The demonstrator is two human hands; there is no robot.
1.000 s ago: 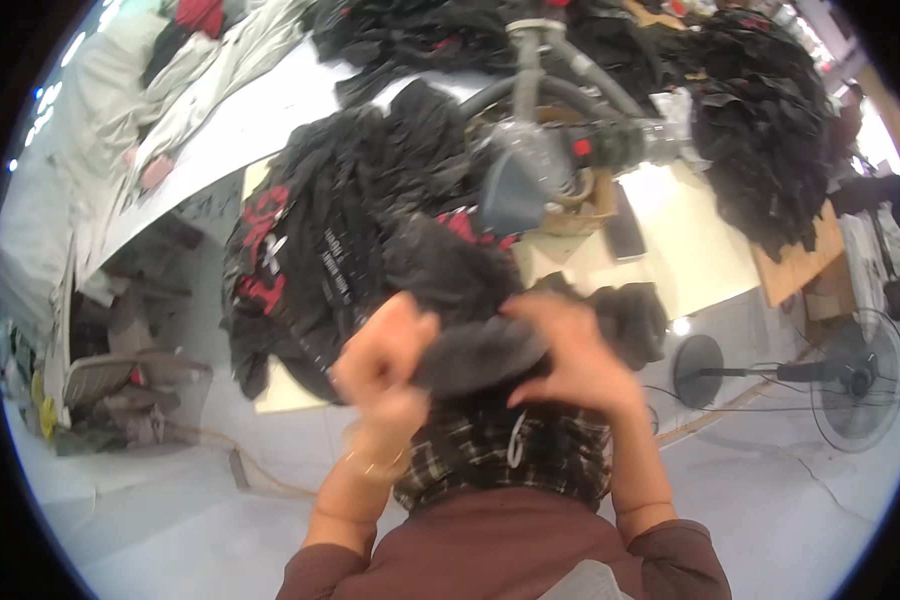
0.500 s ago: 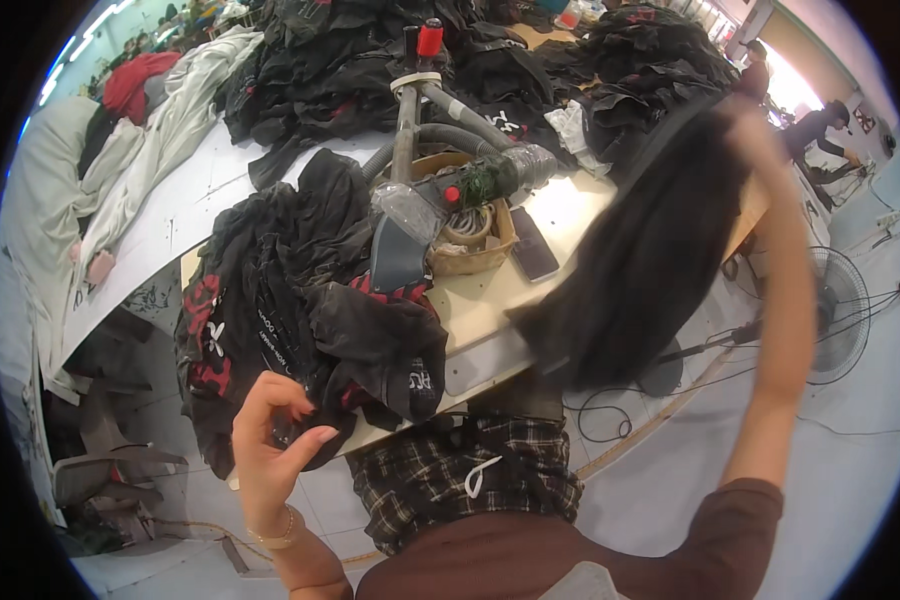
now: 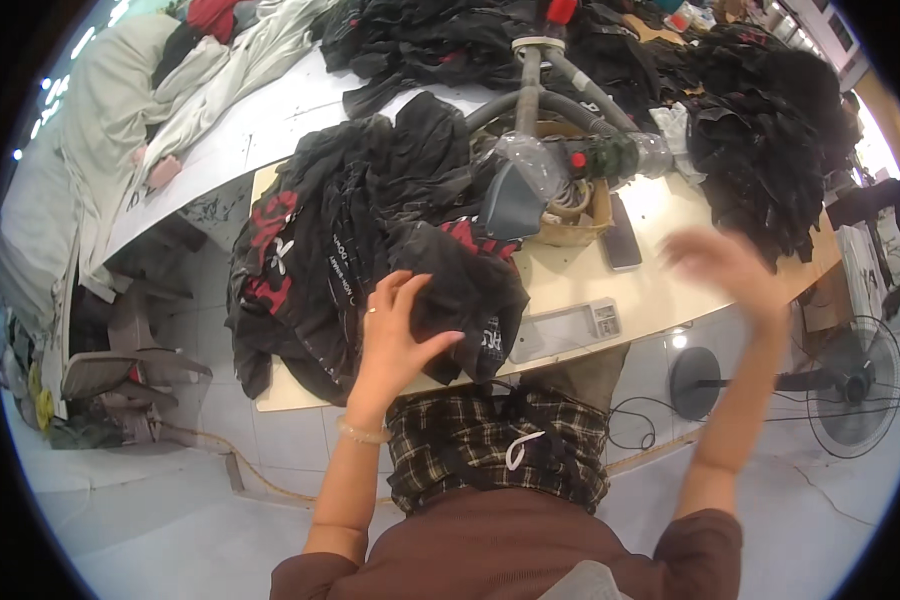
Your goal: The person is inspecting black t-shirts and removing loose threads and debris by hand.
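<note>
black clothes (image 3: pixel 315 235) heaped on desk (image 3: pixel 655 290), just ahead of left hand (image 3: pixel 388 340); long axis unclear | left hand: nearer, fingers spread, contact uncertain | right hand (image 3: pixel 732 272): blurred, seemingly empty, fingers extended

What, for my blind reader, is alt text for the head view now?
The person's left hand curves open at crumpled black and red fabric garments on a pale yellow tabletop; the blurred right hand, seemingly empty, appears beside a dark rectangular phone.
</note>
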